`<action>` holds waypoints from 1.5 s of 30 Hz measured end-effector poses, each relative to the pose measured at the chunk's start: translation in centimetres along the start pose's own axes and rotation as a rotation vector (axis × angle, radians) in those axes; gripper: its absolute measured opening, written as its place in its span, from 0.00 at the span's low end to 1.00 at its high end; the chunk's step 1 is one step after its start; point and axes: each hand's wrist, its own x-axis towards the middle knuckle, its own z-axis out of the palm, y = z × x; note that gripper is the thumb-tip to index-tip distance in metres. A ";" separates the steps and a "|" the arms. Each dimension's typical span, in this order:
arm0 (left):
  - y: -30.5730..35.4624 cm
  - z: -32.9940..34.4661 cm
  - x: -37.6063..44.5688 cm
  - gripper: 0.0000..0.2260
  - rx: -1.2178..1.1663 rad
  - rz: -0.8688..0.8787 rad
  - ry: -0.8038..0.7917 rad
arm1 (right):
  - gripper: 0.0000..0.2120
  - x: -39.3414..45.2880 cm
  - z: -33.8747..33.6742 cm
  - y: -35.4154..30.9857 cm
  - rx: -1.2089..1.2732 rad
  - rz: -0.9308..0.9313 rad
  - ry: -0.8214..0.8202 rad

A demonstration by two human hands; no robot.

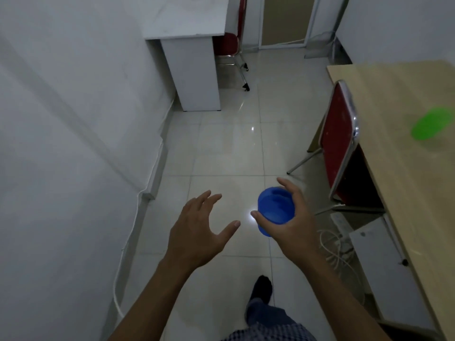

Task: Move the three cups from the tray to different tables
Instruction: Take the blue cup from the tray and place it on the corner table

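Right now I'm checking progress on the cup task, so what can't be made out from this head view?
- Blurred green object on the light wooden table: motion blur hides whether it is a cup.
- Tray and third cup: outside the frame.
- Blue plastic cup in the right hand: its base is hidden by the palm; contents unclear.
- White desk at top: its surface is cut off by the edge.
- Left hand: open and holding nothing.
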 end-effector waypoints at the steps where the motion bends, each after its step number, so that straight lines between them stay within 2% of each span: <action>1: 0.5 0.1 1.9 0.36 -0.010 -0.001 -0.003 | 0.40 1.9 -0.2 0.0 0.002 -0.004 -0.006; 11: 3.0 0.1 17.6 0.35 -0.085 -0.009 0.027 | 0.40 17.8 -0.8 0.2 -0.023 -0.018 -0.030; 25: -1.2 -1.7 42.5 0.35 -0.200 0.036 -0.031 | 0.39 39.8 5.3 -0.1 -0.132 -0.017 0.023; 38: -4.2 -3.7 61.5 0.33 -0.211 0.004 -0.035 | 0.41 58.3 10.4 1.2 -0.058 -0.024 0.061; 45: -3.4 -3.4 74.0 0.34 -0.147 -0.017 -0.040 | 0.41 71.5 11.1 3.0 0.014 -0.033 0.050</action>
